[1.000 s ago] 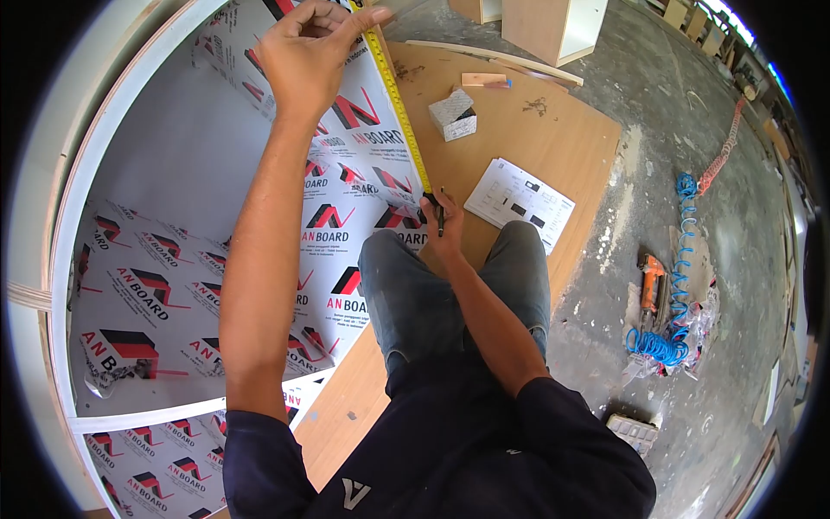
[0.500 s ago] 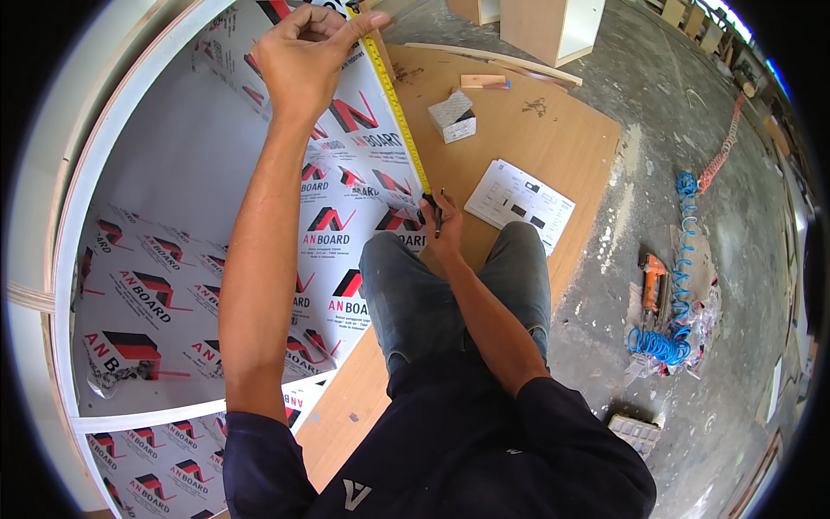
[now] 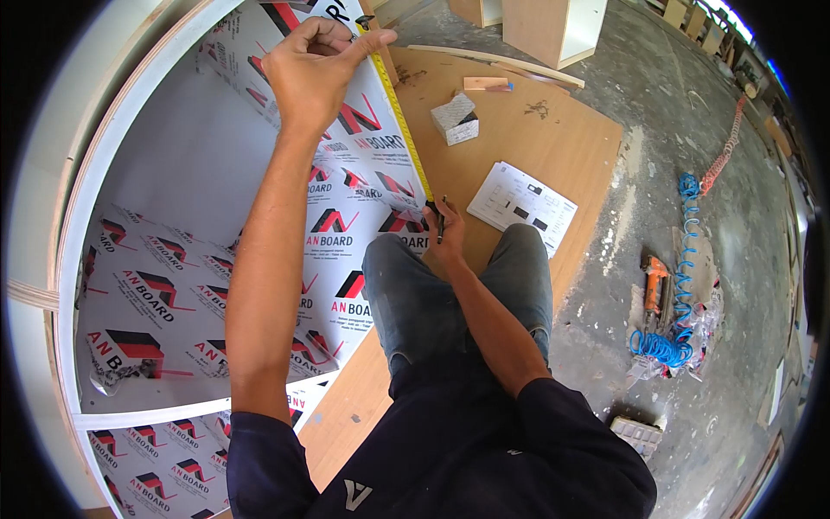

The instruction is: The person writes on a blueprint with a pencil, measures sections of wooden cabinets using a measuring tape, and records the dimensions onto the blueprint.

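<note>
A yellow measuring tape stretches along the edge of a panel wrapped in printed ANBOARD film. At its far end, my left hand is closed with the thumb laid across the blade near the end. My right hand grips the tape's near end by my knees, and a dark pen-like stick is held in the same fingers. The tape's case is mostly hidden by that hand. The panel belongs to a large box-like cabinet on my left, its inside lined with film.
On the wooden board lie printed drawing sheets, a small box and a wood offcut. An orange nail gun with a blue coiled hose rests on the concrete floor. Another cabinet stands at the back.
My left hand has shifted slightly right and down along the tape's far end. My right hand has moved slightly down, and the tape stays stretched between both. The whole view has shifted a little.
</note>
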The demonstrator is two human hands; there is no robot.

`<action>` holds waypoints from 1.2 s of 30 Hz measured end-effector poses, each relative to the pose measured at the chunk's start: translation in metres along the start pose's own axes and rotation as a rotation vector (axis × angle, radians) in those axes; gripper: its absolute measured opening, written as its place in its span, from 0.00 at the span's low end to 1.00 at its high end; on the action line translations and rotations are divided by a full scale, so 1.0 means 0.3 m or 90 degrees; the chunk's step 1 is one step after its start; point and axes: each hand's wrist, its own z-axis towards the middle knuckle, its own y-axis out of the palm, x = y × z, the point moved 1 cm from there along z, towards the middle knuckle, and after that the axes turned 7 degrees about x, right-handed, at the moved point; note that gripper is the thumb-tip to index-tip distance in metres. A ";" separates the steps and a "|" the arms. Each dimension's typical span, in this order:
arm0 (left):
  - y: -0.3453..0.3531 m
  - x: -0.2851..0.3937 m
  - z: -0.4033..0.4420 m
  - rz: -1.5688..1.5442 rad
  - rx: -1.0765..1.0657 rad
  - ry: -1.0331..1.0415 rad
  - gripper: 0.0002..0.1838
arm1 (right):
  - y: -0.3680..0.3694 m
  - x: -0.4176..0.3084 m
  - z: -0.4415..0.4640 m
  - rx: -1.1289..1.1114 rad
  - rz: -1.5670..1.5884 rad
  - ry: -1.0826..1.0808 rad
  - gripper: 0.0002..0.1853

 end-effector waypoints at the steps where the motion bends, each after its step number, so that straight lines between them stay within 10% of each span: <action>1: 0.000 0.003 -0.003 0.000 0.000 0.001 0.22 | -0.004 0.005 0.001 -0.004 -0.013 -0.011 0.20; 36: -0.003 0.014 -0.014 0.042 0.006 -0.003 0.24 | -0.021 0.009 0.020 -0.018 -0.075 -0.051 0.18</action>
